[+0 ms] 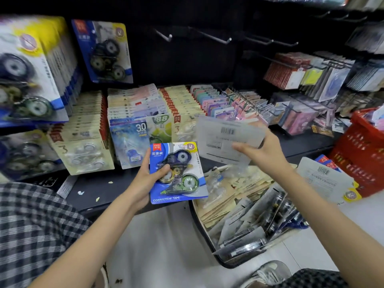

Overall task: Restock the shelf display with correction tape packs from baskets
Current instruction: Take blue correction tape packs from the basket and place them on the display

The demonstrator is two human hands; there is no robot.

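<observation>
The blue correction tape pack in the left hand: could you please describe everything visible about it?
The blue pack is a glossy card with a clear plastic blister holding three tape dispensers, stacked top to bottom. "CORRECTION TAPE" runs along its bottom edge, with a red logo at top left. It faces the camera, roughly upright, above the floor before the shelf. The left hand grips its left edge, thumb across the front.

glossy plastic blister pack (177, 173), red plastic mesh basket (359, 150), metal hooks (216, 37)
</observation>
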